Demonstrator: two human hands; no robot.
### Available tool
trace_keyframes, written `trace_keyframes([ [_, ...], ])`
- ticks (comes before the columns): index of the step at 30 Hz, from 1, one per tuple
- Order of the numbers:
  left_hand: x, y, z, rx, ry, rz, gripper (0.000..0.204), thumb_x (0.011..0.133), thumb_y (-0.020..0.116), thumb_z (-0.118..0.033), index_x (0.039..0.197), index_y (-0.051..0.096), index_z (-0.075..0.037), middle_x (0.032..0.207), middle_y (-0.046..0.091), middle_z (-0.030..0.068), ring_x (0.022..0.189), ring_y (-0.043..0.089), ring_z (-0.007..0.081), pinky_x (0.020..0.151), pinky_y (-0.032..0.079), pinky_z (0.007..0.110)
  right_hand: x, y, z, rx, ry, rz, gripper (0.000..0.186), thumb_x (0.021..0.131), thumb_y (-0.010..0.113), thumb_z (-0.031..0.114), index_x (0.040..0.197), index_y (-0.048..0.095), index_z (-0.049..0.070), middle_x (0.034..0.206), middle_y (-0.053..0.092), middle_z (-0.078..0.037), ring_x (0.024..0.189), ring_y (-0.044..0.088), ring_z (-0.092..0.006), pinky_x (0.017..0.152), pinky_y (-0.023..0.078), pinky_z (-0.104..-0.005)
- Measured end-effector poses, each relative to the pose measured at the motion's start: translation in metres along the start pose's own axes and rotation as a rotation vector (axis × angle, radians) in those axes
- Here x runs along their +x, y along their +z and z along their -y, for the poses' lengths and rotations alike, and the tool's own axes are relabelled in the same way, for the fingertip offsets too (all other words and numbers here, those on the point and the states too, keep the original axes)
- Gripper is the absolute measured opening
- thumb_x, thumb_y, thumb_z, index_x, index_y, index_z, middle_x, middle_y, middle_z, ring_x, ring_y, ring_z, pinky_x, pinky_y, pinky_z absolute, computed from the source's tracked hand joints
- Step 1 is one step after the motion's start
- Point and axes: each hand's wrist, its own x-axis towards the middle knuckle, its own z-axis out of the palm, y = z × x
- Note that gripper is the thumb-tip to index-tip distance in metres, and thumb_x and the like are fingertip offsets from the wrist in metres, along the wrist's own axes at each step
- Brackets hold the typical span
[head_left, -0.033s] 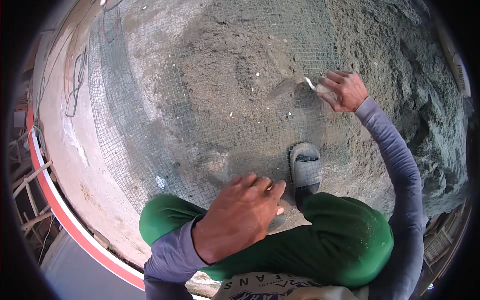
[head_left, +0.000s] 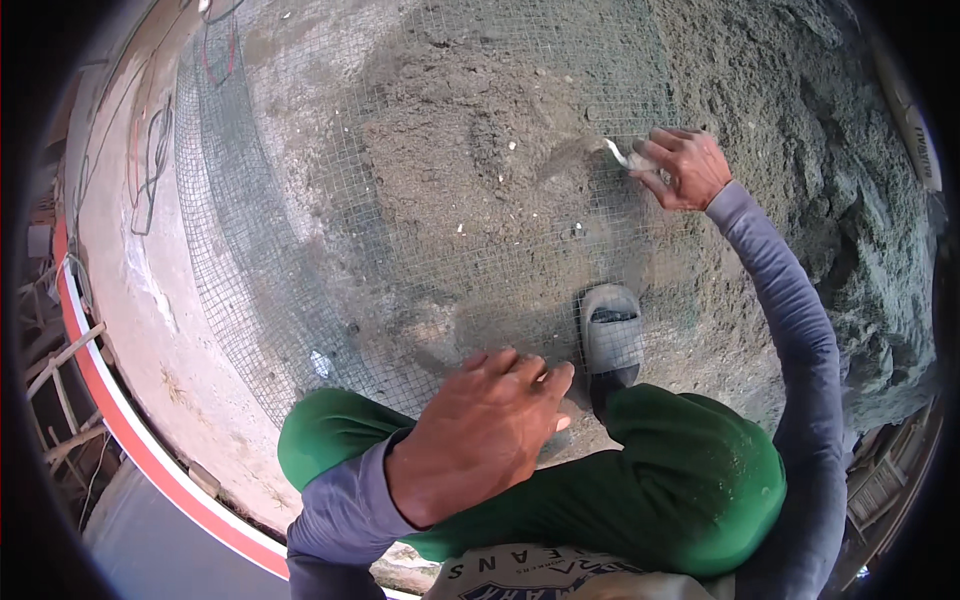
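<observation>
My right hand is closed around the handle of a trowel. Its bent, pale metal neck shows clearly; the blade is dusty and hard to make out against the soil. The tool is at the right side of a heap of grey-brown sandy soil, which lies spread over green wire mesh. Near my knees, my left hand hangs palm down with its fingers loosely bent and apart. Nothing shows in it, though its palm is hidden.
Large grey mound rises on the right. A grey slipper on my foot is at the mesh's near side. Another mesh strip runs down the left. Beyond it are a bent wire piece and a red-and-white edge.
My right hand and the trowel have shifted slightly up and to the left. My left hand has hardly moved.
</observation>
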Motion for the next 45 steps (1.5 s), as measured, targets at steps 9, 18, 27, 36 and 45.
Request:
trace_keyframes([
  [9,0.007,0.001,0.007,0.061,0.016,0.072,0.035,0.103,0.071,-0.023,0.129,0.072,0.001,0.131,0.070,0.0180,0.111,0.066,0.0334,0.099,0.052,0.045,0.052,0.009,0.014,0.081,0.382,-0.158,0.043,0.099,0.077,0.045,0.118,0.083,0.007,0.099,0.083,-0.013,0.064,0.073,-0.0301,0.060,0.059,-0.0432],
  [18,0.002,-0.002,0.013,0.043,0.046,0.021,0.039,0.103,0.071,-0.020,0.135,0.068,0.001,0.128,0.070,0.0218,0.112,0.066,0.0376,0.097,0.054,0.046,0.094,0.004,0.035,0.057,0.280,-0.085,0.051,0.103,0.066,0.056,0.121,0.081,0.010,0.075,0.074,-0.013,0.063,0.071,-0.0272,0.062,0.056,-0.0437],
  [27,0.027,-0.007,0.004,-0.069,-0.105,0.086,0.046,0.101,0.076,-0.026,0.138,0.068,0.000,0.115,0.073,0.0280,0.112,0.069,0.0486,0.098,0.055,0.054,0.041,0.000,0.055,0.240,0.503,-0.057,0.051,0.103,0.065,0.056,0.113,0.078,0.007,0.072,0.073,-0.016,0.067,0.074,-0.0364,0.067,0.058,-0.0521],
  [36,0.046,-0.010,0.005,-0.075,-0.019,0.125,0.048,0.101,0.077,-0.029,0.138,0.068,0.001,0.118,0.073,0.0310,0.114,0.068,0.0510,0.102,0.055,0.055,-0.189,0.025,-0.062,0.036,1.909,-0.324,0.051,0.099,0.067,0.045,0.119,0.079,0.000,0.115,0.079,-0.028,0.111,0.077,-0.0437,0.095,0.059,-0.0537],
  [45,0.058,-0.002,0.016,-0.025,-0.026,0.133,0.045,0.102,0.077,-0.026,0.135,0.069,0.003,0.117,0.075,0.0294,0.113,0.070,0.0509,0.098,0.056,0.054,-0.130,0.071,-0.163,0.664,1.783,-0.524,0.050,0.091,0.074,0.040,0.097,0.077,-0.010,0.095,0.078,-0.028,0.086,0.078,-0.0377,0.073,0.060,-0.0459],
])
